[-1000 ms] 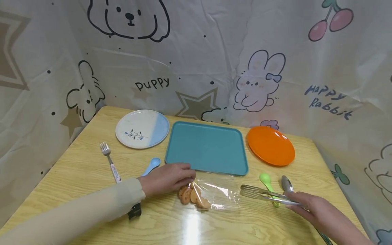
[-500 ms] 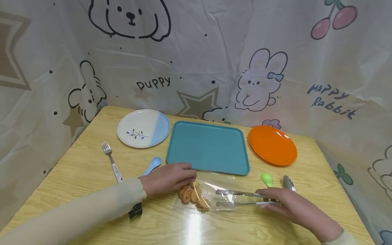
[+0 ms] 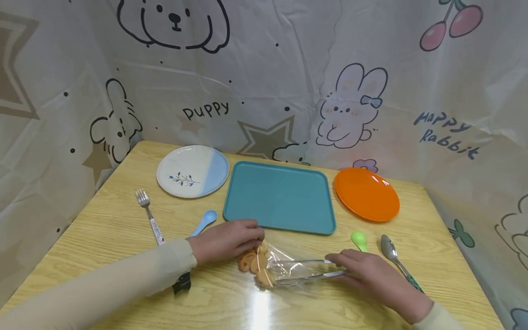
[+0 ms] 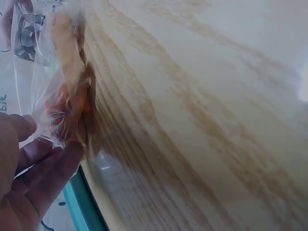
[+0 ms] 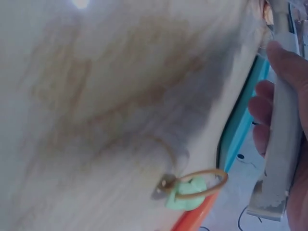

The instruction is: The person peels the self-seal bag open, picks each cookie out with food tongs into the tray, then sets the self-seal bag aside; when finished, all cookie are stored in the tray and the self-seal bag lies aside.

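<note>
In the head view my left hand [image 3: 231, 238] pinches the upper left of a clear plastic bag [image 3: 288, 252] lying in front of the tray. Cookies [image 3: 257, 263] are bunched in the bag's left part. My right hand [image 3: 367, 272] holds metal tongs [image 3: 307, 277], whose two arms are spread and reach into the bag, tips close to the cookies. The left wrist view shows bent fingers [image 4: 57, 168] at the crinkled film, with cookies [image 4: 67, 106] behind it. The tongs' broad handle [image 5: 279, 144] lies along my right palm in the right wrist view.
Behind the bag lies a teal tray [image 3: 280, 197], between a white-and-blue plate [image 3: 191, 172] and an orange plate [image 3: 367, 195]. A fork [image 3: 150, 217] and blue spoon [image 3: 205, 221] lie left. A green spoon [image 3: 359, 239] and metal spoon [image 3: 389, 250] lie right.
My right hand has moved left, taking the tongs from beside the bag's right edge to inside it, their arms now wider apart. The cookies have shifted slightly left; my left hand stays put.
</note>
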### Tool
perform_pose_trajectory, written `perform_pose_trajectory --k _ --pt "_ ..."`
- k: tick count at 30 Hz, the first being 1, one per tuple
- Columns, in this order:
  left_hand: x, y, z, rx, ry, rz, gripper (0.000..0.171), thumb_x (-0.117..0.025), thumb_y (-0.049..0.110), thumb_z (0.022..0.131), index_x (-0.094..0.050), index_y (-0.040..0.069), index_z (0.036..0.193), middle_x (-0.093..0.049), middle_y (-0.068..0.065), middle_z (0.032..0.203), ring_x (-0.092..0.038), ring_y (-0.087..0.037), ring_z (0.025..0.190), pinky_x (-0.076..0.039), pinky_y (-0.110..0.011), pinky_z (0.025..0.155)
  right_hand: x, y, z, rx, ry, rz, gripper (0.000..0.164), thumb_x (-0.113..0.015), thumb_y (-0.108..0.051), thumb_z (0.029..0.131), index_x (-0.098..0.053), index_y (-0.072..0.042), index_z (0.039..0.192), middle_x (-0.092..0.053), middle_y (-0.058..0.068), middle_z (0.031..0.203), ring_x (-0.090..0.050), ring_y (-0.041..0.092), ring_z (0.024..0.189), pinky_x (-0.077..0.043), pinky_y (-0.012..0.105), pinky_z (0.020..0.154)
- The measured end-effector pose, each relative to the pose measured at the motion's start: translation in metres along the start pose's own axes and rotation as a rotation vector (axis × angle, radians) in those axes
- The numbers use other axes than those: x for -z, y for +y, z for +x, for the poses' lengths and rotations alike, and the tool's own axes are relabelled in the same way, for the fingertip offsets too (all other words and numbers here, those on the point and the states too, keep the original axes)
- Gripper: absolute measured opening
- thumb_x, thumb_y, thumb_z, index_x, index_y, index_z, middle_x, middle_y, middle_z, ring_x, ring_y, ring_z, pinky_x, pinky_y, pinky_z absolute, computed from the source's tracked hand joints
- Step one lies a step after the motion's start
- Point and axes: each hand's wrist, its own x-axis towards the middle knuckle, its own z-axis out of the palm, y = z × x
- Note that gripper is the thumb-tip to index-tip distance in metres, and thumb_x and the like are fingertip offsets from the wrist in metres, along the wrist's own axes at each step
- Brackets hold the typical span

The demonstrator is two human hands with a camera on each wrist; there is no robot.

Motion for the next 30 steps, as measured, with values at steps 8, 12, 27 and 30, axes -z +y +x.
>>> perform_pose_trajectory --k 8,12,27,30 --pt "-0.003 -0.004 -0.001 0.056 -0.009 -0.045 0.009 -0.052 0.025 0.102 -0.057 0.021 0.096 -0.049 0.010 0.084 -0.044 -0.003 0.072 -0.041 -0.015 0.062 -0.004 0.003 -0.001 -0.059 0.035 -0.025 0.048 -0.081 -0.025 0.078 -0.063 -0.025 0.122 -0.064 -0.018 0.094 -0.055 -0.009 0.075 -0.045 0.007 0.066" --pt "-0.004 -0.003 -0.001 0.062 0.000 -0.039 0.010 -0.051 0.023 0.102 -0.057 0.020 0.095 -0.048 0.010 0.083 -0.043 -0.004 0.071 -0.040 -0.015 0.062 -0.001 0.009 -0.002 -0.040 0.019 0.028 0.052 -0.083 -0.020 0.075 -0.062 -0.027 0.122 -0.065 -0.016 0.098 -0.056 -0.007 0.076 -0.044 0.005 0.067" --pt "-0.005 0.002 -0.002 0.113 -0.008 -0.076 0.011 -0.049 0.022 0.103 -0.058 0.018 0.099 -0.048 0.010 0.084 -0.044 -0.004 0.071 -0.041 -0.016 0.061 -0.012 -0.002 0.008 0.097 0.101 -0.111 0.048 -0.079 -0.019 0.078 -0.065 -0.020 0.124 -0.069 -0.013 0.098 -0.066 0.003 0.085 -0.055 0.023 0.071" --pt "-0.004 0.002 -0.003 0.109 -0.023 -0.072 0.011 -0.049 0.023 0.103 -0.058 0.019 0.098 -0.048 0.010 0.084 -0.044 -0.004 0.072 -0.041 -0.016 0.062 -0.011 -0.003 0.007 0.121 0.109 -0.156 0.029 -0.061 -0.027 0.096 -0.066 -0.020 0.123 -0.070 -0.013 0.098 -0.067 0.003 0.084 -0.055 0.022 0.069"
